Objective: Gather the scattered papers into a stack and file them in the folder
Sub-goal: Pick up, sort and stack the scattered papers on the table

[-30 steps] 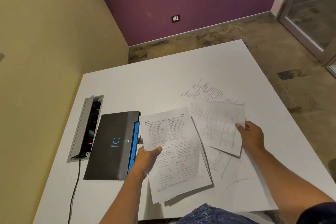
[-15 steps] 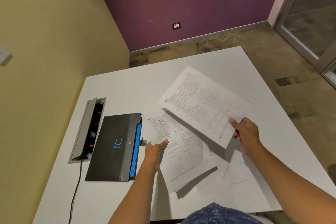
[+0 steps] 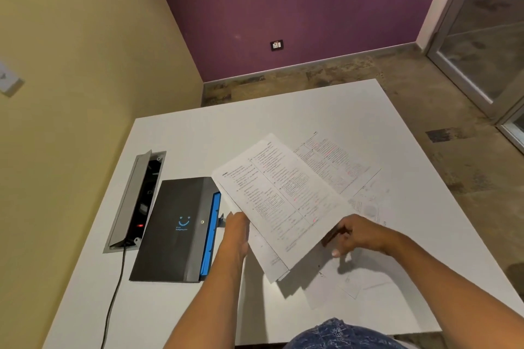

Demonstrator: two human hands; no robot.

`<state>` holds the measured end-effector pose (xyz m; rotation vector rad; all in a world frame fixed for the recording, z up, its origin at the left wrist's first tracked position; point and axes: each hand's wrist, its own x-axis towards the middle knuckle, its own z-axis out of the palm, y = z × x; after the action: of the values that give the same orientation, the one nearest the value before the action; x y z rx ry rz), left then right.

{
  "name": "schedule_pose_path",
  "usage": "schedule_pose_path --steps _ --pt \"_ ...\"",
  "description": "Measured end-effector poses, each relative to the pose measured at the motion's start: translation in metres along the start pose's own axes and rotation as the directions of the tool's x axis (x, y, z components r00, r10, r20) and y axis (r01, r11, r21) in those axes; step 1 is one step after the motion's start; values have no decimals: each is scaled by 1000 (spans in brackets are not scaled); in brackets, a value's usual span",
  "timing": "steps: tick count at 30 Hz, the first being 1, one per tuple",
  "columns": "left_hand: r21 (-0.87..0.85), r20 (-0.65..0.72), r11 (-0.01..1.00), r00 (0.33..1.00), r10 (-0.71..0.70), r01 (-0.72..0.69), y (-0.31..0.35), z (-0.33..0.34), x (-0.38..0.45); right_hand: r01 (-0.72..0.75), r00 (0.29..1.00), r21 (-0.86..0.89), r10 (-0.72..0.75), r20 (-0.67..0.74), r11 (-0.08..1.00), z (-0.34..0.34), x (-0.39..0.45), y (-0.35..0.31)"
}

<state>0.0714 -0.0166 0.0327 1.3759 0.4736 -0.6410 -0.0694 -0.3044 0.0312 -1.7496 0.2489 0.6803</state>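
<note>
I hold a small stack of printed papers (image 3: pixel 283 204) tilted above the white table (image 3: pixel 283 113). My left hand (image 3: pixel 236 231) grips the stack's left edge, and my right hand (image 3: pixel 354 235) pinches its lower right edge. More printed sheets lie flat on the table: one with red marks (image 3: pixel 337 167) beyond the stack, and pale ones (image 3: pixel 365 278) under and right of my right hand. The dark grey folder (image 3: pixel 173 229) with a blue smiley and blue inner edge lies closed to the left of my left hand.
An open cable box (image 3: pixel 136 201) is set in the table left of the folder, with a black cord (image 3: pixel 113 292) running to the near edge. A yellow wall stands at the left. The table's far half is bare.
My right hand brought its sheet leftward onto the papers in my left hand, so both hands now hold one stack. The red-marked sheet behind is uncovered again.
</note>
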Motion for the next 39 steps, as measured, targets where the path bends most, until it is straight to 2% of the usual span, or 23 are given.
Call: schedule_pose_path --steps 1,2,3,4,5,6,7,9,11,14,17,19,21,26,31,34,39 --pt "-1 47 1000 999 17 -17 3 0 -5 -41 999 -73 40 -11 996 -8 -2 4" --pt "2 94 999 995 41 -41 6 1 -10 -86 992 -126 73 -104 988 -15 -2 6" --pt "20 131 997 989 67 -70 8 2 -13 -131 962 -127 95 -256 983 -23 -1 9" --pt "44 153 994 984 90 -98 10 2 -14 -129 907 -34 104 -408 991 -30 0 10" --pt "69 173 991 980 102 -115 11 2 -16 -49 850 128 109 -515 991 -34 2 9" --pt "87 193 989 976 100 -119 11 3 -17 59 829 315 129 -544 947 -36 4 5" --pt "94 216 989 972 90 -113 11 4 -18 144 848 473 138 -511 869 -35 5 -2" --pt "113 264 988 962 75 -108 11 7 -22 175 911 619 112 -396 765 -31 5 -16" --pt "137 318 984 946 64 -113 10 11 -24 171 952 657 48 -301 735 -21 5 -28" --pt "214 342 971 939 28 -107 11 20 -30 204 968 670 -45 -247 714 -5 10 -33" --pt "266 232 958 972 44 -106 16 27 -34 250 950 659 -47 -310 710 2 17 -28" --pt "163 228 986 974 8 -47 18 32 -37 300 912 650 -10 -410 699 5 18 -26" --pt "98 252 995 968 12 -38 20 35 -42 328 879 626 14 -476 707 7 18 -27" --pt "327 393 898 906 154 -295 18 31 -39 327 883 495 -73 -464 805 6 9 -28" --pt "355 400 865 894 203 -355 12 27 -36 352 852 364 -134 -505 862 12 6 -29" --pt "389 404 851 896 186 -353 11 22 -38 307 855 373 -82 -511 876 13 8 -22" --pt "464 371 839 922 107 -285 -7 8 -31 195 904 370 -21 -426 908 21 10 -3"
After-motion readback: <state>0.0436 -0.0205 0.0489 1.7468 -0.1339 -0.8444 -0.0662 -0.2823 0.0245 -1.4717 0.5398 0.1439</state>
